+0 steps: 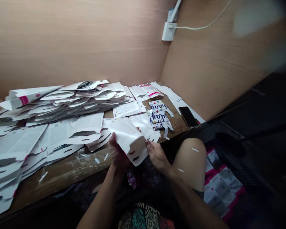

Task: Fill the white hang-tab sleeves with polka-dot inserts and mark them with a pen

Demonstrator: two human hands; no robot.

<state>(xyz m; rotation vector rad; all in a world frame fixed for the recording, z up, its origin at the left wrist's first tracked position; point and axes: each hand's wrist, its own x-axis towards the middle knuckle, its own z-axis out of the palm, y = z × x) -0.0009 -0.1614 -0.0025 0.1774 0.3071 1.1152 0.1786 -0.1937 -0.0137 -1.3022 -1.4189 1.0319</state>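
Observation:
A white card sleeve (128, 135) with a hang hole in its flap is held between my two hands, tilted over the table's front edge. My left hand (118, 151) grips its left side, fingers behind it and thumb along the edge. At its right edge, my right hand (156, 154) pinches the card between thumb and fingers. Just beyond lie more white sleeves (143, 124). To their right are several foil packets (158, 116) with blue lettering and coloured dots. What is inside the held sleeve cannot be seen.
A large heap of white sleeves (78, 98) covers the table's left and back. A phone (187, 116) lies at the right edge. Packed pink-and-white sleeves (220, 187) fill a dark basket at lower right. A socket (169, 31) with a cable hangs on the cardboard wall.

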